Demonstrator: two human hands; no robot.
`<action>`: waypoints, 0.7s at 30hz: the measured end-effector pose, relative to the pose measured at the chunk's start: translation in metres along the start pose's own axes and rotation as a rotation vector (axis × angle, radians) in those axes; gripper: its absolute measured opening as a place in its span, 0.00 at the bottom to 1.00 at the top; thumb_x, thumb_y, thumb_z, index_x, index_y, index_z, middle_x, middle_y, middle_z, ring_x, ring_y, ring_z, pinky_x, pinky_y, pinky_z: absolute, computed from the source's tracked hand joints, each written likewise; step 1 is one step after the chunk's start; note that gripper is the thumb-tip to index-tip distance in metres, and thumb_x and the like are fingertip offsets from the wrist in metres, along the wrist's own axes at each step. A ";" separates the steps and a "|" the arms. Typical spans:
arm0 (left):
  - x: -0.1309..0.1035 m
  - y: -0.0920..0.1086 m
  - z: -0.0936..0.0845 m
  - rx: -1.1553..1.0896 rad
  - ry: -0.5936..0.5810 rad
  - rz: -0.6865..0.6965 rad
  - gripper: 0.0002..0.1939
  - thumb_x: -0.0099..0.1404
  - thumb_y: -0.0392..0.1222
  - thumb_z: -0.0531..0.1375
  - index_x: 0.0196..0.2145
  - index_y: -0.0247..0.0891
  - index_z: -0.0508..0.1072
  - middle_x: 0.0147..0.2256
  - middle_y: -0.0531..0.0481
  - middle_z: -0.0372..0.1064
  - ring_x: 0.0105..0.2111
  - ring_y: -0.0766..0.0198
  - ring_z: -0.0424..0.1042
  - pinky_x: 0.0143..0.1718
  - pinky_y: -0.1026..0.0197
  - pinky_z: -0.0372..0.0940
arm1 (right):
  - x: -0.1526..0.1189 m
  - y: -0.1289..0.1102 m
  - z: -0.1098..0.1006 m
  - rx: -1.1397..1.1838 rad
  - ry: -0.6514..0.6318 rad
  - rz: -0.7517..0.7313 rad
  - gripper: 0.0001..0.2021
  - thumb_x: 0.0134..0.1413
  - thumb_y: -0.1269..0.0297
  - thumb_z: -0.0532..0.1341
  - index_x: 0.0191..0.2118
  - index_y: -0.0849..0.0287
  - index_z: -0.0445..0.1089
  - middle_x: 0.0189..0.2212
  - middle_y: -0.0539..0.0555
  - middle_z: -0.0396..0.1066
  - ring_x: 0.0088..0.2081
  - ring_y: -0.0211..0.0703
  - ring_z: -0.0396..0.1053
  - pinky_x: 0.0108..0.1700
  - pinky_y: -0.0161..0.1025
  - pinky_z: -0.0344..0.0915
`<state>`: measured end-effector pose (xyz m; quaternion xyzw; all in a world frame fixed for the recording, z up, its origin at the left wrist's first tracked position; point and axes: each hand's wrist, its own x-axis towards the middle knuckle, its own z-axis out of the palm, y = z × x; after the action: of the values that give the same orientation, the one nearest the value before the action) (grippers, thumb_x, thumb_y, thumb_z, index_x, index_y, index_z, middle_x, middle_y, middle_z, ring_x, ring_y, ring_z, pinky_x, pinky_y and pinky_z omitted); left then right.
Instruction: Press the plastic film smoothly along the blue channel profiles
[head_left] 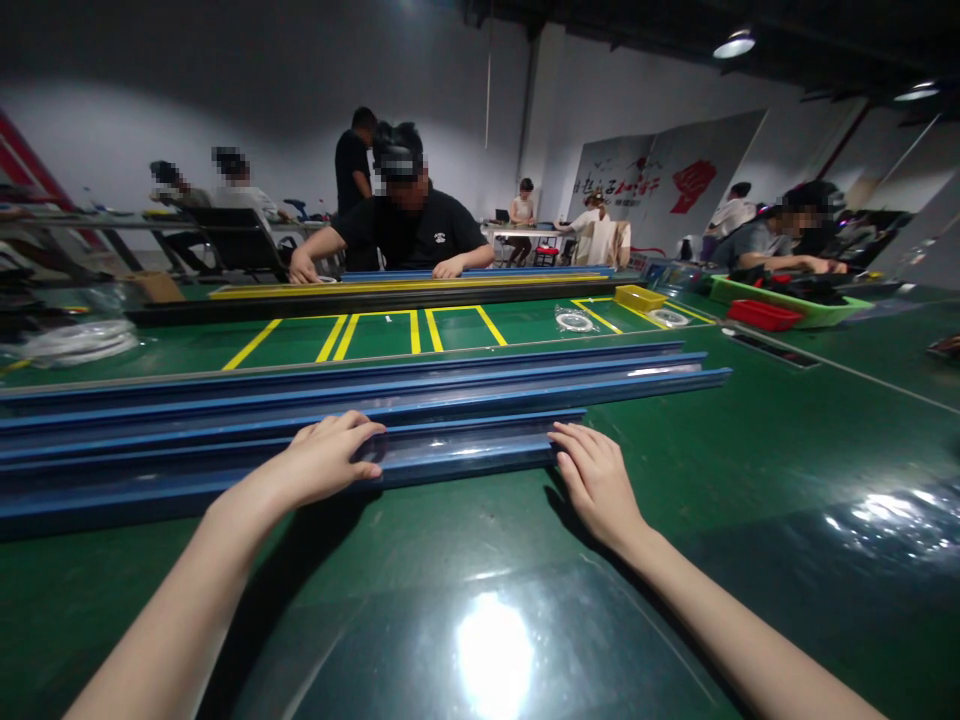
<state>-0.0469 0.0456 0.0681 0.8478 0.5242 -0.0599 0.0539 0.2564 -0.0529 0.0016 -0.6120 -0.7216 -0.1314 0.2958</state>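
Note:
A long blue channel strip (465, 450) lies nearest me on the green table, its right end by my right hand. My left hand (334, 458) grips it from above, thumb on the near side and fingers over the top. At the strip's right end, my right hand (592, 468) rests its fingertips, the fingers bent and close together. Just behind lie more blue channel strips (525, 390), parallel to the first and reaching farther right. The undersides of my fingers are hidden.
Yellow tape lines (415, 332) mark the green table (750, 450) behind the strips. Farther back are a black rail (390, 302), a yellow box (639, 298), a red tray (763, 315) and a green tray (832, 312). Across the table, a person in black touches long strips.

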 end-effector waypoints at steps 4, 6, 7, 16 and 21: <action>0.002 0.014 0.005 -0.047 0.103 0.066 0.25 0.59 0.53 0.44 0.49 0.39 0.61 0.48 0.46 0.59 0.48 0.57 0.59 0.47 0.57 0.53 | 0.000 0.000 0.000 -0.001 0.000 -0.004 0.15 0.56 0.63 0.45 0.44 0.59 0.64 0.45 0.55 0.65 0.49 0.44 0.57 0.49 0.45 0.52; 0.003 0.026 0.009 -0.044 0.203 0.082 0.25 0.60 0.53 0.43 0.50 0.39 0.60 0.49 0.46 0.58 0.48 0.57 0.58 0.47 0.56 0.53 | 0.000 0.001 0.000 0.001 0.003 -0.007 0.15 0.56 0.63 0.45 0.44 0.58 0.64 0.45 0.55 0.65 0.48 0.44 0.57 0.49 0.45 0.52; 0.004 0.032 0.011 -0.039 0.250 0.090 0.24 0.61 0.53 0.43 0.51 0.39 0.59 0.50 0.46 0.57 0.49 0.57 0.57 0.48 0.56 0.53 | 0.000 0.001 0.000 0.001 0.002 -0.010 0.15 0.56 0.63 0.45 0.44 0.58 0.64 0.45 0.55 0.65 0.48 0.44 0.57 0.49 0.45 0.52; 0.009 0.050 0.027 -0.096 0.272 0.142 0.21 0.61 0.51 0.46 0.50 0.44 0.59 0.49 0.48 0.57 0.48 0.58 0.57 0.46 0.57 0.54 | 0.000 0.003 0.001 0.004 -0.021 -0.040 0.16 0.56 0.63 0.46 0.46 0.58 0.63 0.47 0.55 0.63 0.49 0.45 0.56 0.50 0.47 0.51; 0.010 0.041 0.020 -0.115 0.231 0.129 0.21 0.58 0.52 0.49 0.49 0.45 0.59 0.48 0.50 0.58 0.47 0.57 0.58 0.45 0.56 0.55 | 0.000 0.000 0.000 0.005 -0.045 -0.064 0.16 0.56 0.63 0.45 0.47 0.59 0.62 0.48 0.55 0.62 0.50 0.45 0.55 0.50 0.46 0.51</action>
<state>-0.0070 0.0334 0.0482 0.8765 0.4738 0.0721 0.0454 0.2565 -0.0531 0.0011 -0.5907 -0.7475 -0.1251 0.2768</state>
